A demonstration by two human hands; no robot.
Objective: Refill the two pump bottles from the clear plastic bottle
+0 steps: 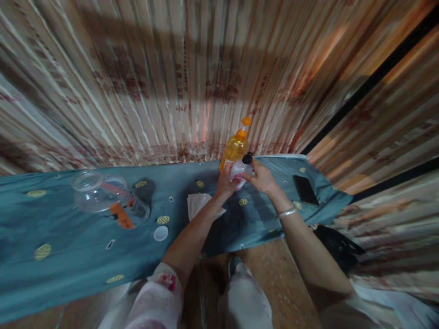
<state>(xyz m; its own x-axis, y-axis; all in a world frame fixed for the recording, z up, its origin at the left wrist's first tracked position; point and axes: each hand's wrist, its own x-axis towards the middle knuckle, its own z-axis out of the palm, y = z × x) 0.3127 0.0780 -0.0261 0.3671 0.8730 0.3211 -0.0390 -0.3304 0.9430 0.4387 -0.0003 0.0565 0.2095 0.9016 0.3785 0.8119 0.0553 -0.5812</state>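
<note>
Between my hands is a small clear bottle with a black cap (238, 172), tilted a little to the right. My left hand (225, 181) is closed around its left side. On the other side my right hand (261, 176) grips the bottle near its top, just below the black cap. Right behind it stands a larger pump bottle of yellow-orange liquid (235, 148) with an orange pump head. A crumpled white tissue (199, 204) lies under my left forearm, partly hidden.
A teal patterned cloth (82, 256) covers the table. To the left sit a round clear plastic container (89, 196), a clear cup with an orange label (139, 208) and a white lid (161, 233). A black phone (306, 190) lies at the right. Striped curtains (154, 91) hang behind.
</note>
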